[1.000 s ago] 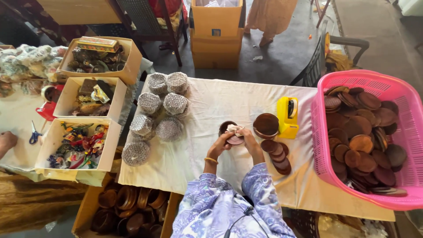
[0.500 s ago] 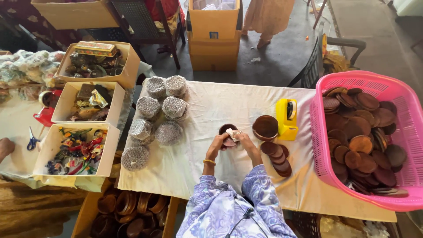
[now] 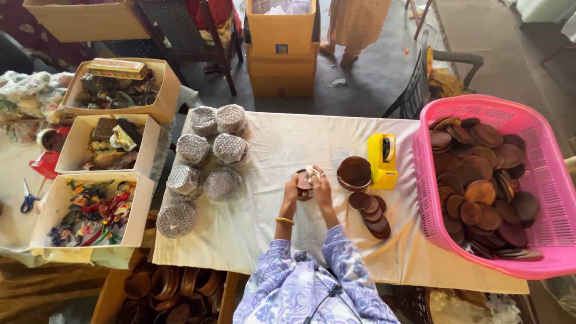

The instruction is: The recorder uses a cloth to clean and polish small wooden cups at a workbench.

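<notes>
Both my hands meet over the white cloth of the table, holding one small round dark wooden dish between them. My left hand cups the dish from the left and wears a gold bangle. My right hand grips its right side, with a small white piece at the fingertips. Just to the right sit a stack of brown wooden bowls and a row of flat wooden discs.
A yellow tape dispenser stands by the bowls. A pink basket full of wooden discs sits at right. Several bubble-wrapped round bundles lie at left, beside cardboard boxes of trinkets. Blue scissors are far left. A person stands beyond the table.
My hands have stayed in place over the cloth, turning the small dish slightly between them. Nothing else on the table has moved.
</notes>
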